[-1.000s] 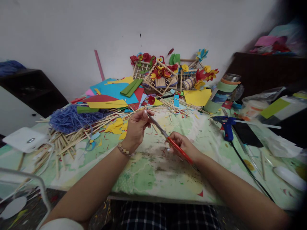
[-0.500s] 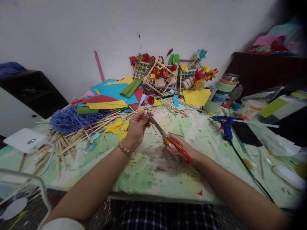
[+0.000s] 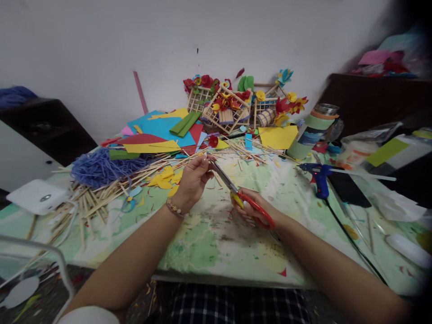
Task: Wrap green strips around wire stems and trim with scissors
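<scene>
My right hand (image 3: 248, 208) is closed around the red handles of a pair of scissors (image 3: 225, 177). Their blades point up and left toward my left fingertips. A bit of yellow (image 3: 237, 200) shows beside the scissor handles at my right fingers; I cannot tell what it is. My left hand (image 3: 191, 181), with a beaded bracelet at the wrist, is pinched right by the scissor tips. Whatever its fingertips hold is too small to make out. Yellow paper pieces (image 3: 162, 178) lie on the table left of that hand.
Thin wooden sticks (image 3: 97, 202) and blue yarn (image 3: 101, 167) lie at left. Coloured paper sheets (image 3: 153, 130) and stick frames with paper flowers (image 3: 227, 108) stand at the back. On the right are a bottle (image 3: 312, 132), a blue glue gun (image 3: 319, 180) with its cord, and a phone (image 3: 349, 186).
The scissors have turned slightly in my right hand, their handle loops showing wider. My left hand stays almost where it was, still pinched near the tips.
</scene>
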The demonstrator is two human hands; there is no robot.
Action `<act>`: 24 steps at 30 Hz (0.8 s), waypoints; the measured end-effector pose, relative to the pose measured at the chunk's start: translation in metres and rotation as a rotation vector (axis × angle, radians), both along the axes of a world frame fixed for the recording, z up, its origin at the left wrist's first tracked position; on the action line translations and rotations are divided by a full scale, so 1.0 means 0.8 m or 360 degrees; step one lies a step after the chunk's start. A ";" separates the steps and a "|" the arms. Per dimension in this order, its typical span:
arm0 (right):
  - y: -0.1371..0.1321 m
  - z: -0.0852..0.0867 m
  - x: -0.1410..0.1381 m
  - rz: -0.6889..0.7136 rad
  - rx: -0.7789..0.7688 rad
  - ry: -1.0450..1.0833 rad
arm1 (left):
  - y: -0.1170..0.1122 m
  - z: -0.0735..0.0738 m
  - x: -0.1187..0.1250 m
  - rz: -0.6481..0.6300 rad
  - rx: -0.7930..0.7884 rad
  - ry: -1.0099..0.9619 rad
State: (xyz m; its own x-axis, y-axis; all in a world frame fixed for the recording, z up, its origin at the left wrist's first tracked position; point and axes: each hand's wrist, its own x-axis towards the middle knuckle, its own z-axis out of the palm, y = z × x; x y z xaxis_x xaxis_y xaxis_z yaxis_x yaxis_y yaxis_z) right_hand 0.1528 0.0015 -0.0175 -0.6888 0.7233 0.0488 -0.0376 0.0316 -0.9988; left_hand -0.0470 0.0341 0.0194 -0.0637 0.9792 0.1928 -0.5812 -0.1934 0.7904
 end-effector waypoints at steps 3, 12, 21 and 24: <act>-0.001 0.001 -0.002 0.0024 -0.0100 0.0063 | 0.001 -0.001 -0.001 0.0006 0.0014 -0.0019; 0.001 -0.003 -0.004 -0.0084 -0.0041 0.0048 | 0.003 -0.002 -0.004 0.0019 0.0088 0.0070; -0.001 0.002 -0.005 -0.0097 -0.0041 0.0053 | 0.002 -0.002 -0.001 0.0023 0.0096 0.0090; -0.001 0.001 -0.006 -0.0105 -0.0040 0.0049 | 0.002 -0.003 -0.001 0.0029 0.0103 0.0094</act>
State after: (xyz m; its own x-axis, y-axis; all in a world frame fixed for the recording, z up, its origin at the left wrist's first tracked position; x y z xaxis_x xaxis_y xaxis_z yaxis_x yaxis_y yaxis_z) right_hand 0.1481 0.0006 -0.0164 -0.6379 0.7685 0.0504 -0.0669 0.0099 -0.9977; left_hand -0.0480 0.0358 0.0169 -0.0679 0.9634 0.2593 -0.5300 -0.2550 0.8087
